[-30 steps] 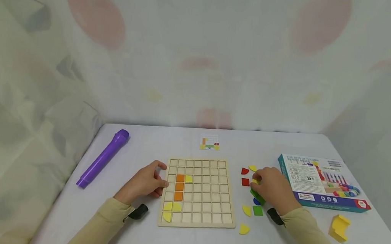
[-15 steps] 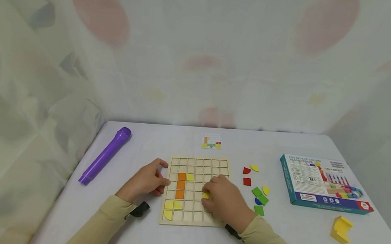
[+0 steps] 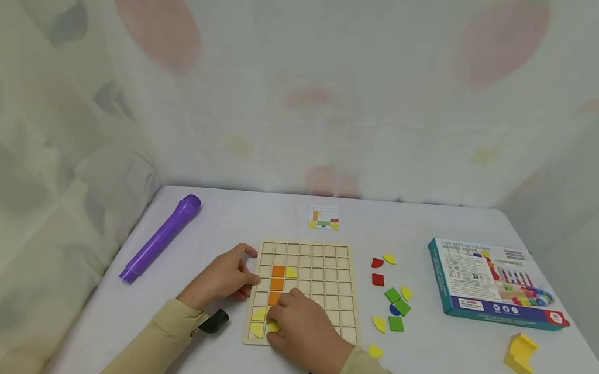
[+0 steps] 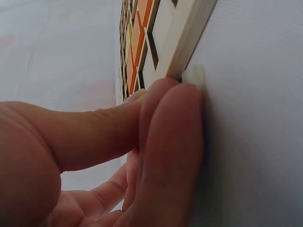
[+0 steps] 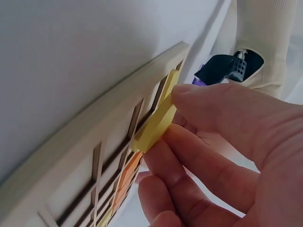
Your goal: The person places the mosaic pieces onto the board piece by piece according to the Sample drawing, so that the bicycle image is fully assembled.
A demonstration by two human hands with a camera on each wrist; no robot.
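My right hand pinches a yellow quarter-round piece between thumb and fingers, over the bottom row of the wooden grid board, second cell from the left. My left hand holds the board's left edge; in the left wrist view its thumb and fingertips meet at the rim. Three orange squares stand in a column on the board, with a yellow quarter-round beside the top one. Yellow pieces lie in the lower left cells; another is partly hidden by my right hand.
Right of the board lie red pieces, green squares, a blue piece and several yellow quarter-rounds. A pattern card lies behind the board. A purple tube is at left; a box and yellow block are at right.
My right hand has moved left from the loose pieces, across the board to its lower left, carrying a yellow piece. My left hand has stayed at the board's left edge.
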